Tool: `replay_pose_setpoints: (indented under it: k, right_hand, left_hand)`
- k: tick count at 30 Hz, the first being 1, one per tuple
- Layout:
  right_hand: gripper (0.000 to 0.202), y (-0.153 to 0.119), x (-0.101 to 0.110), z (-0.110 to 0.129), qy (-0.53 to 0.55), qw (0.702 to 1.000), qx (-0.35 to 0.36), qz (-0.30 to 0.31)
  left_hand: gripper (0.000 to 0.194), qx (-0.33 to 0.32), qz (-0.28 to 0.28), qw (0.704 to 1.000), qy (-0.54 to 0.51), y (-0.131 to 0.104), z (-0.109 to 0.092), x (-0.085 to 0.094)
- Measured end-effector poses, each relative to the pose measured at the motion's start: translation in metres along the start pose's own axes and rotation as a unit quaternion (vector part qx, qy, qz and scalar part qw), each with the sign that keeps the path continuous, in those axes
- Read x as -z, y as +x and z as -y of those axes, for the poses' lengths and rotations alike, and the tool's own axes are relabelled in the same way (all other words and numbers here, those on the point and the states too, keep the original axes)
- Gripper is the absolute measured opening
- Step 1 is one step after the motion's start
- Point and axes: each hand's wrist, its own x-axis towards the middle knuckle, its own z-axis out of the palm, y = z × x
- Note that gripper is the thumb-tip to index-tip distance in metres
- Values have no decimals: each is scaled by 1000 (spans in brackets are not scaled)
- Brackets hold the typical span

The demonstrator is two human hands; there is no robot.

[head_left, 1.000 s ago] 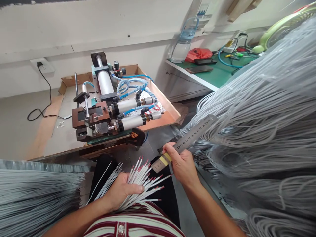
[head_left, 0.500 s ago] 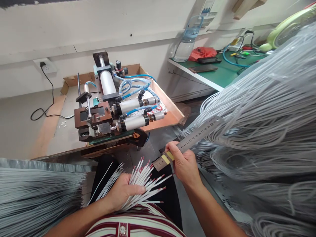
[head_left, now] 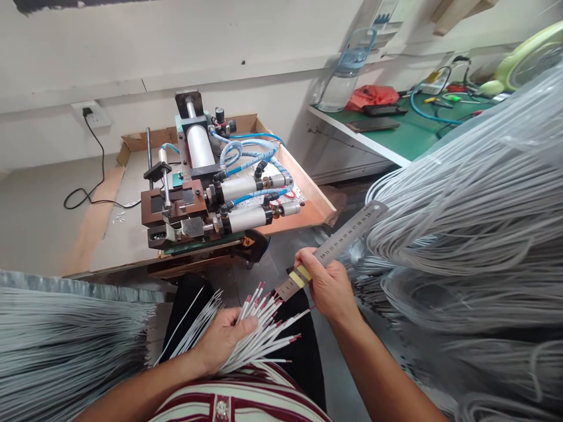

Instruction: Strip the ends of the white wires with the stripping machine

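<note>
My left hand (head_left: 225,340) is closed round a bundle of thin white cables (head_left: 261,337) held over my lap. Their cut ends fan out to the right and show short reddish tips. In my right hand (head_left: 328,284) is a steel ruler (head_left: 347,234), gripped between thumb and fingers with its numbered face up. Two yellow strips cross the ruler near its low end. That low end lies at the reddish tips of the cables; whether it touches them I cannot tell.
A pneumatic machine (head_left: 193,193) with cylinders and blue hoses stands on the bench ahead. Large grey cable coils (head_left: 461,234) hang at right, and more cables (head_left: 65,346) lie at left. A green table (head_left: 422,126) holds a water jug (head_left: 341,82) and a red bag (head_left: 372,97).
The ruler's low end has shifted slightly right and up beside the cable tips. My left thumb has moved up a little on the bundle. The whole view has swung slightly left.
</note>
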Motion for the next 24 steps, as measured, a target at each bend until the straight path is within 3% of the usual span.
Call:
replay_pose_setpoints:
  k: [8,24]
  right_hand:
    - [29,0,2,5,-21,999,-3,42]
    - [25,-11,6,5,-36,999,0,8]
  left_hand:
    - [33,15,-21,1000,-17,1,5,-1]
    - [38,-19,-32,999,22,2,6,-3]
